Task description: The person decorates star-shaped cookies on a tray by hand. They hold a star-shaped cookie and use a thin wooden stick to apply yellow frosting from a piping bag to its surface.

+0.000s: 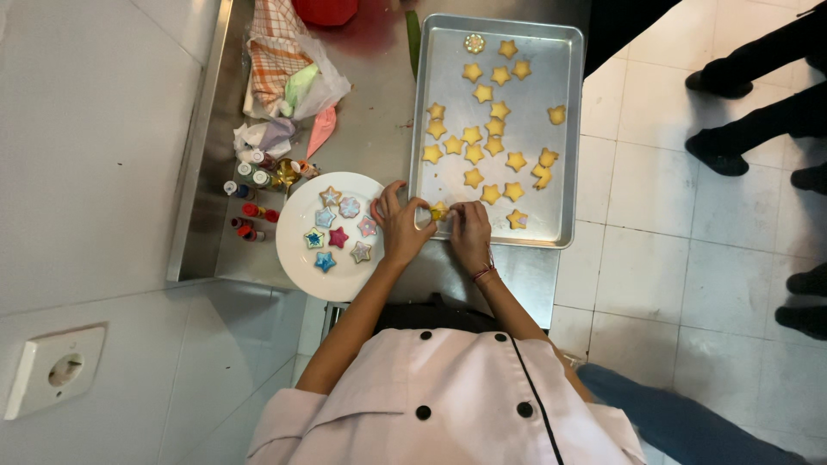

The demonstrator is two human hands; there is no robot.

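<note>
Here, the view looks straight down on a steel bench point(379, 112) set against a white wall. On that wall, at the far left, sits a square white socket point(53, 370). Along the bench's raised left edge stand small bottles point(248, 211) with red, blue and white caps, closely packed. Behind them lie a checked cloth point(274, 52), crumpled clear bags point(323, 82) and a pink piping bag point(320, 131).

A round white plate point(297, 258) overhangs the bench's near edge; it carries iced star cookies point(338, 237) in blue, pink and red. The left hand point(398, 226) lies over the plate's right rim, fingers curled. The right hand point(469, 232) is just beside it, over the near left corner of a steel tray point(564, 129). Both hands pinch one plain yellow star cookie point(439, 210) between the fingertips, at the tray's near rim.

The tray holds many plain star cookies point(482, 129), spread loosely; its right strip is mostly bare metal. The tray's right edge runs flush with the bench edge. Beyond it is white tiled floor point(637, 275), with other people's dark shoes point(719, 151) at the far right.
</note>
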